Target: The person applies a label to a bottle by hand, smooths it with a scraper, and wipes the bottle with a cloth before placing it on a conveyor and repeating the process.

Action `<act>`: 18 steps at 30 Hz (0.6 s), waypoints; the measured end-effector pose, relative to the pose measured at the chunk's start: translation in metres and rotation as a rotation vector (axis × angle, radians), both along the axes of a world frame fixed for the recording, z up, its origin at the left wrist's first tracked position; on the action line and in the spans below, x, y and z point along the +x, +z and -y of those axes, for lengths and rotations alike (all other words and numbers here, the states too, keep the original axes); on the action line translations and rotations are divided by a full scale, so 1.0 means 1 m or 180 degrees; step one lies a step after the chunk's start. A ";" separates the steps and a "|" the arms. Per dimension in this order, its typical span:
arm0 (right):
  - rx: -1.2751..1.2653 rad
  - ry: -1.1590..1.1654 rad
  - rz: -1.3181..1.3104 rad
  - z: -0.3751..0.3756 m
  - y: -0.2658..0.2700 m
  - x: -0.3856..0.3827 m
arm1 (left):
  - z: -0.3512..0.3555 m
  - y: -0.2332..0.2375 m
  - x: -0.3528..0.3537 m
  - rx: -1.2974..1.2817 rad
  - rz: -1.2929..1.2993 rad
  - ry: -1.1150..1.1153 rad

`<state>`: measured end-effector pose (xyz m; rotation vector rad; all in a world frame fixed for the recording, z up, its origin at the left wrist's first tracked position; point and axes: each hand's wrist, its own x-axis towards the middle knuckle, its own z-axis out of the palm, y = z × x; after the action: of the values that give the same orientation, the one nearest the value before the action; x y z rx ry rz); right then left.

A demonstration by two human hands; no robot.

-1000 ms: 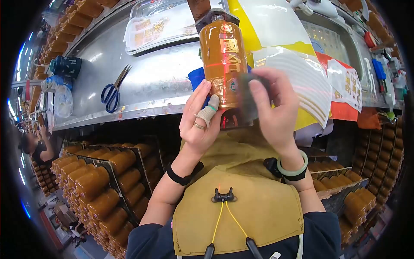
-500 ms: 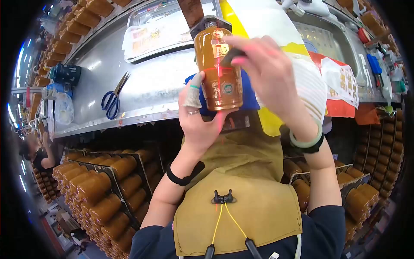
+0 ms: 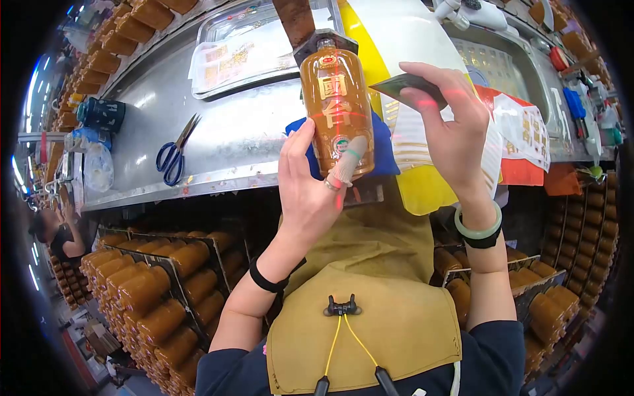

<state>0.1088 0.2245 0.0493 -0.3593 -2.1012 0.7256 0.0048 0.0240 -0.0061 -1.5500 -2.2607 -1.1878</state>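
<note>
A glossy brown bottle (image 3: pixel 340 86) with gold characters and a small round green emblem lies with its neck against a dark angular holder (image 3: pixel 323 39). My left hand (image 3: pixel 307 175) grips the bottle's lower end from the left. Its finger in a pale fabric cover (image 3: pixel 350 160) rests on the front near the emblem. To the right of the bottle and apart from it, my right hand (image 3: pixel 456 122) pinches a dark, flat, wedge-shaped scraper (image 3: pixel 413 89) between thumb and fingers. A blue cloth (image 3: pixel 383 142) shows under the bottle.
Blue-handled scissors (image 3: pixel 173 158) and a dark jar (image 3: pixel 100 114) are on the metal table's left. A metal tray (image 3: pixel 224 26) holds gold-printed sheets. Striped transfer sheets (image 3: pixel 413 135) lie at right, beside another tray (image 3: pixel 522 59). Racks of brown bottles (image 3: pixel 145 290) stand below.
My right hand has drawn back rightward from the bottle with the scraper. The bottle has turned, bringing large gold characters to the front. My left covered finger has shifted from its side onto its front.
</note>
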 end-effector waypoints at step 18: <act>0.1442 0.1104 -0.0272 0.019 -0.021 -0.020 | 0.009 -0.021 -0.012 0.0331 0.1342 -0.0039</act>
<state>0.0889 0.2055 0.0280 0.2853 -2.1926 0.4250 -0.0077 0.0145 -0.0267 -1.3802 -2.3802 -1.7449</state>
